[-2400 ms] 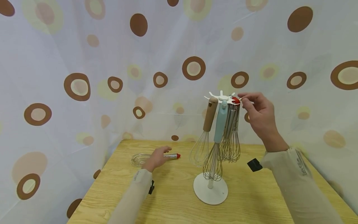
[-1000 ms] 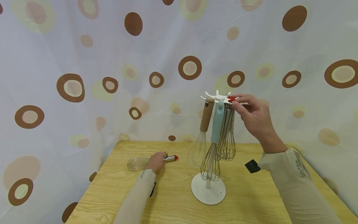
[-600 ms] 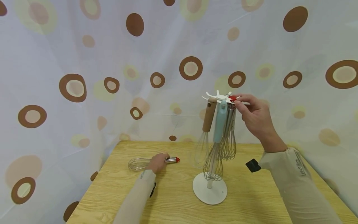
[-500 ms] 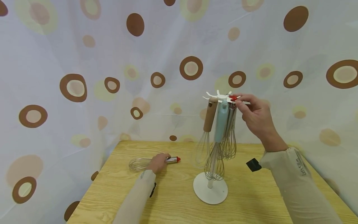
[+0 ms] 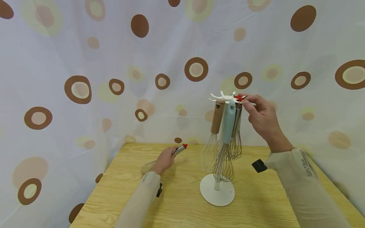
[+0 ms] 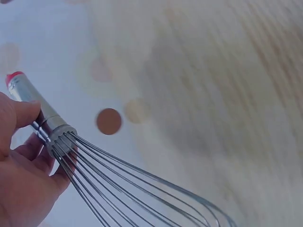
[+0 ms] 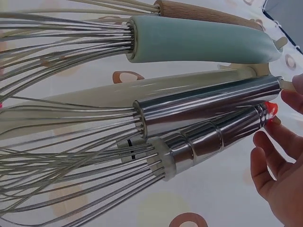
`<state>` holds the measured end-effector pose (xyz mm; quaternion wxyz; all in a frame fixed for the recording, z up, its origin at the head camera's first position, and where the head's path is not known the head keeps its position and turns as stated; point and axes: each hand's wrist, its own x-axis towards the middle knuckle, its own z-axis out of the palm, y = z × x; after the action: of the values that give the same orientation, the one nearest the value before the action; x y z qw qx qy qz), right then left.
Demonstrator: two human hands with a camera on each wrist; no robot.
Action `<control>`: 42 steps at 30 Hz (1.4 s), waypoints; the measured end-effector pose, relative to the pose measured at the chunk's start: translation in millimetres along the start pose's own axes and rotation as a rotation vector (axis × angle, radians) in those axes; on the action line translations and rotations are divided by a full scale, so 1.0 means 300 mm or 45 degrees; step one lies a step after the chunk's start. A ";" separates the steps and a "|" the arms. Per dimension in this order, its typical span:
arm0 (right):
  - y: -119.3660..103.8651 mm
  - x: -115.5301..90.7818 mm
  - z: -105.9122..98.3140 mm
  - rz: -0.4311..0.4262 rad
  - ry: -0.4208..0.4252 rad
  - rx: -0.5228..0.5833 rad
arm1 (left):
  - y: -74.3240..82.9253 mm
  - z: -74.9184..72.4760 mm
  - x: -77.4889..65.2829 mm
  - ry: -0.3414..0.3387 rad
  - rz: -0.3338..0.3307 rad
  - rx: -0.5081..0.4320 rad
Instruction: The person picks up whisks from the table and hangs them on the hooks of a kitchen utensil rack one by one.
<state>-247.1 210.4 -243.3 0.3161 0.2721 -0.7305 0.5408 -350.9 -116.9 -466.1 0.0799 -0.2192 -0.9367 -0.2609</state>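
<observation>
My left hand grips a whisk by its steel handle, which ends in a red tip. The handle points up and right, and its wire loops trail down toward the table. At the top of a white hanging stand, my right hand pinches the end of a hook arm between thumb and forefinger. Several whisks hang there: a wooden-handled whisk, a light blue whisk, a plain steel whisk and a red-tipped steel whisk closest to the right fingers.
The stand's round white base rests on a wooden table. A spotted curtain hangs behind and at both sides. Several white hook arms at the stand's left and back carry no whisk.
My left hand has come down on the lying whisk, taken hold of it and raised its handle end, tilting it up. The right hand stays at the stand's top.
</observation>
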 end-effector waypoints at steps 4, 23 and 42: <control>0.006 0.003 -0.001 0.020 -0.009 -0.004 | 0.060 -0.037 0.015 0.101 0.053 -0.078; 0.017 0.006 0.001 0.017 0.002 0.052 | 0.376 -0.285 0.023 0.393 0.302 -0.703; 0.025 0.019 -0.001 0.009 0.048 -0.037 | 0.568 -0.367 0.038 0.423 0.410 -0.880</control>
<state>-256.3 212.3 -243.6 0.3319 0.2547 -0.7332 0.5361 -280.0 -39.6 -292.0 0.1916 -0.3318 -0.7221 -0.5759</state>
